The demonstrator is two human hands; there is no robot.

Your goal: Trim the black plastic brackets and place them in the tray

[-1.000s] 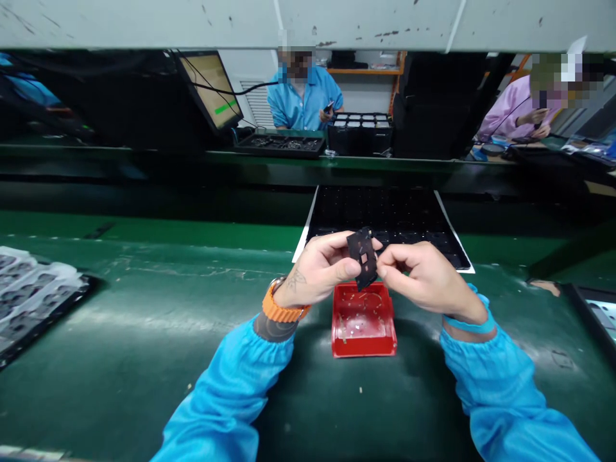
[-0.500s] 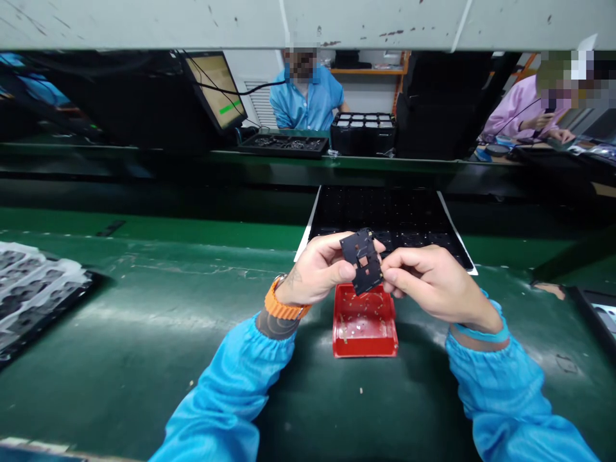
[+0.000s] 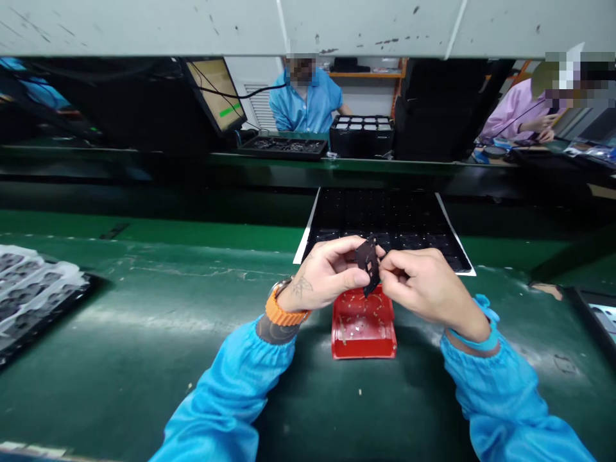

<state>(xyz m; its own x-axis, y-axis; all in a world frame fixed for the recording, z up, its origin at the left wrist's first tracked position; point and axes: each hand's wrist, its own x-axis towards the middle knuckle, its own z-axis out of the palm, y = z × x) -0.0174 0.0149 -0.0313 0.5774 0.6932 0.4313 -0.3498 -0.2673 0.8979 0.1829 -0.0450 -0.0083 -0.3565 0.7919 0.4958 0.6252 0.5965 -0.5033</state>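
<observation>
A small flat black plastic part [image 3: 368, 264] with square cut-outs is held up between both hands, turned nearly edge-on. My left hand [image 3: 327, 273] pinches its left side with thumb and fingers. My right hand [image 3: 421, 282] pinches its right side, fingers curled. Directly under the hands sits a small red tray [image 3: 363, 324] on the green mat, holding small scraps. Just behind the hands lies a large black compartment tray [image 3: 389, 221] on a white sheet.
A tray of parts under clear film [image 3: 33, 292] lies at the left edge. Another tray corner [image 3: 597, 317] shows at the right. Across the conveyor, a person in blue [image 3: 305, 102] and a person in pink [image 3: 522, 109] work by a monitor [image 3: 216, 90] and black trays.
The black part has been rotated between my fingers from face-on to almost edge-on. Both hands have stayed over the red tray.
</observation>
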